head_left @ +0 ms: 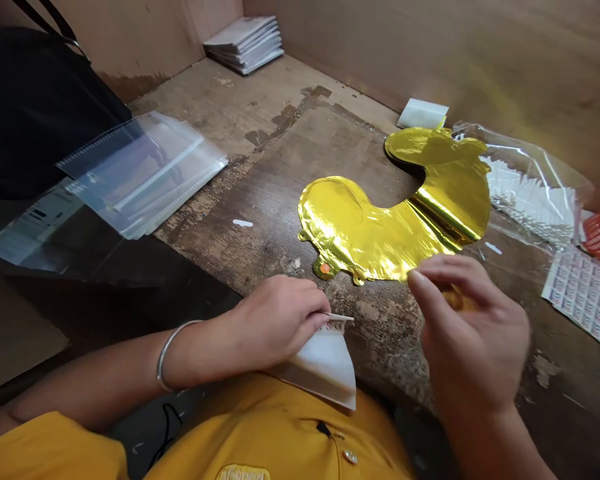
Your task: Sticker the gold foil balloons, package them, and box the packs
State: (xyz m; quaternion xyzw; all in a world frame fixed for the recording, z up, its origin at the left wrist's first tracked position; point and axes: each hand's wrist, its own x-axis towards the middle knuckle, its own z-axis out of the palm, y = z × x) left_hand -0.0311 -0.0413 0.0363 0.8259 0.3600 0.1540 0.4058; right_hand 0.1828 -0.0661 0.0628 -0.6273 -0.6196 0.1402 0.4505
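A gold foil balloon (380, 227) lies beyond the left hand (275, 323) and right hand (473, 333).

Mount: on the person's head.
Facing: forward and down, past the shirt (280, 433) onto the desk (220, 127).
Nearness: close; left hand (275, 327) and right hand (473, 333) low in frame, wall (380, 47) at top.

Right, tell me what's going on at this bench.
A person in a yellow shirt is working at a worn wooden bench. Their left hand grips a folded white sheet. Their right hand is blurred, with something gold in it, right beside the edge of a flat gold foil balloon lying on the bench. A stack of clear plastic bags lies to the left, and a sheet of printed labels lies to the right.
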